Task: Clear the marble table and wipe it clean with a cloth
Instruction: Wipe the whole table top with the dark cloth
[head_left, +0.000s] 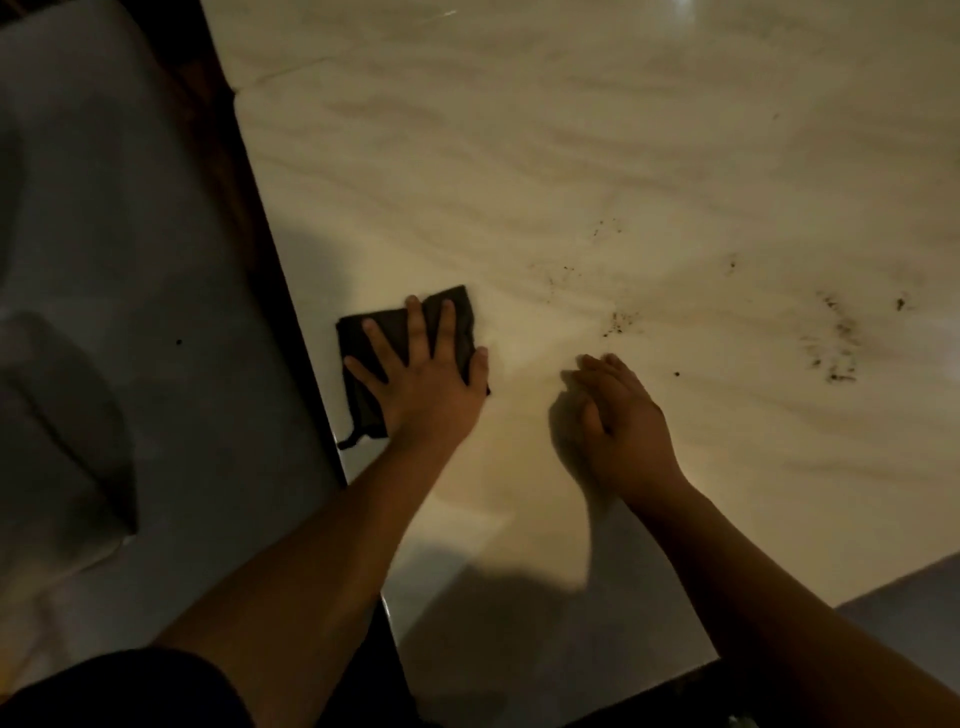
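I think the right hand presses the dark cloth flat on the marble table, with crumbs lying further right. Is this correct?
Not quite: the head view shows the left hand pressing the dark cloth flat on the marble table. The right hand rests beside it, holding nothing. The crumbs do lie further right.

Cloth (395, 325) on surface (519, 156), near its left edge; left hand (421, 379) flat on top of cloth. Just right of cloth, right hand (623, 415). Farther right and behind, crumbs (831, 343).

Near-black cloth (395, 325) beneath the pressing left hand (423, 382), cream marble table (519, 182) with wavy tan veins, dark specks (840, 377) far right of that hand
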